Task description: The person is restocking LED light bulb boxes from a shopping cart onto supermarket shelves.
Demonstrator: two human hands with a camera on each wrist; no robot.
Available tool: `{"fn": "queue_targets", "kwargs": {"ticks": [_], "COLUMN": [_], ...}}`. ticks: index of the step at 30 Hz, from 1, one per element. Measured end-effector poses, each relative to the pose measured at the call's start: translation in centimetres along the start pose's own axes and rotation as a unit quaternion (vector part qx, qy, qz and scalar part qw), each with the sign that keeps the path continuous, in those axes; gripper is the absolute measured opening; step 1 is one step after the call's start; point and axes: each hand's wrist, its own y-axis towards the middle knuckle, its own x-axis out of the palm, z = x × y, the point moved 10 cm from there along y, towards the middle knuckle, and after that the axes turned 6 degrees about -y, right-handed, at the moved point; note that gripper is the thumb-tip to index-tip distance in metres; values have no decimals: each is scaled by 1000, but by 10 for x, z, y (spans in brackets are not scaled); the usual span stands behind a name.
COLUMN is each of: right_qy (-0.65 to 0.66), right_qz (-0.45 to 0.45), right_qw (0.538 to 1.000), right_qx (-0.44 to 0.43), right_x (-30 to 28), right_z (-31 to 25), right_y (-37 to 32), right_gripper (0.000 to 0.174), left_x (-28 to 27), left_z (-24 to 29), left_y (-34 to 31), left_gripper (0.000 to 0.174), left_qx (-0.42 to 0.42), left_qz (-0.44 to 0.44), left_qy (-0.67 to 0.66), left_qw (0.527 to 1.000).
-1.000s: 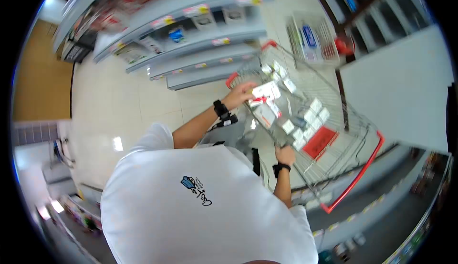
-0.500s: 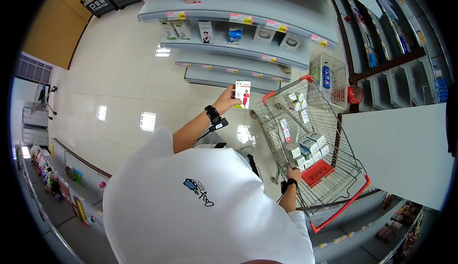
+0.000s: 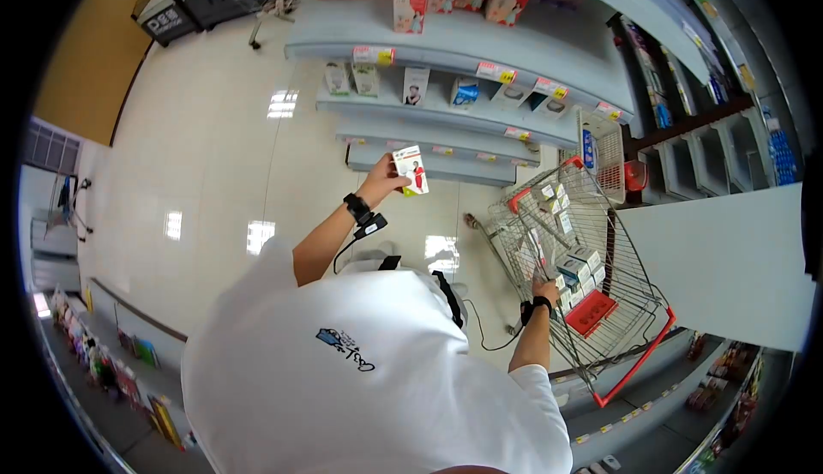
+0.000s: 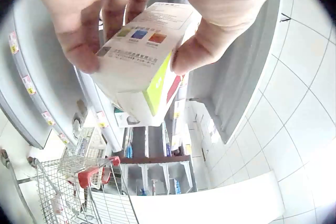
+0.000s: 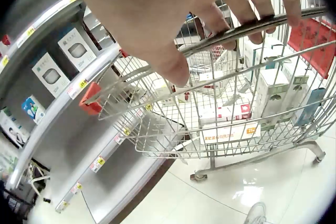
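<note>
My left hand [image 3: 383, 184] holds a small white box [image 3: 411, 171] with a red figure and a green corner, in front of the shelves. In the left wrist view, the thumb and fingers of the left hand [image 4: 152, 19] pinch the box [image 4: 142, 61] from both sides. My right hand [image 3: 545, 292] grips the side rim of the wire shopping cart [image 3: 634, 303]. The right wrist view shows the right hand [image 5: 194, 19] with its fingers over the metal rim [image 5: 231, 35]; white boxes [image 5: 271, 92] lie inside the cart.
Grey shelves [image 3: 463, 63] with red-and-white boxes [image 3: 411, 3] stand ahead. A white basket [image 3: 610, 161] is beyond the cart, near a white panel [image 3: 711, 255]. Lower shelving [image 3: 137, 363] runs along the left. A cable [image 3: 482, 337] hangs beside my right arm.
The left hand has moved from over the cart to the left, carrying the box away from it. The view has turned, and the right hand remains on the cart's side rim.
</note>
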Motion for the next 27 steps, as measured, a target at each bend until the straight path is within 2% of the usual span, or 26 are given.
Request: {"fn": "queue_targets", "kwargs": {"ticks": [2,4,7,10,14,18,19,23,24,26,27], "right_qy": [20,34,52,46,25,44,35,26,32,50,38], "right_qz": [-39,-37,-18,0,15,19,48,53,52,-15,5], "right_qw": [998,998,996,994,998,999,998,997,997,996,998], "right_qx": [-45,-34,-71,-95,-56,-21,-23,-46,-43,-66,-57], "right_x": [7,11,14,16,12,-6,-11,-14,-13,-9,-5], "right_z": [-8,-4,-5,-7,-3,2,4,11,17,19,22], "right_y": [6,10,11,13,3,-19,-19,1,7,13,19], "right_gripper": [76,79,78,75,71,65,57,46,46,48,47], "left_x": [1,1,6,29,64,95,104,143,156,184,197], "left_z": [29,48,72,91,95,98,97,97,99,113,116], "left_y": [-1,5,10,11,16,23,25,36,38,37,40], "left_gripper": [66,67,68,69,68,60,60,61,61,62,62], "left_qx": [30,74,114,96,94,155,152,136,136,177,176], "left_qz": [-28,-53,-43,-47,-80,-93,-96,-114,-118,-124,-127], "left_qy": [-21,8,36,-30,-31,12,9,14,18,67,72], "left_qw": [999,996,992,994,992,984,984,984,983,974,974]}}
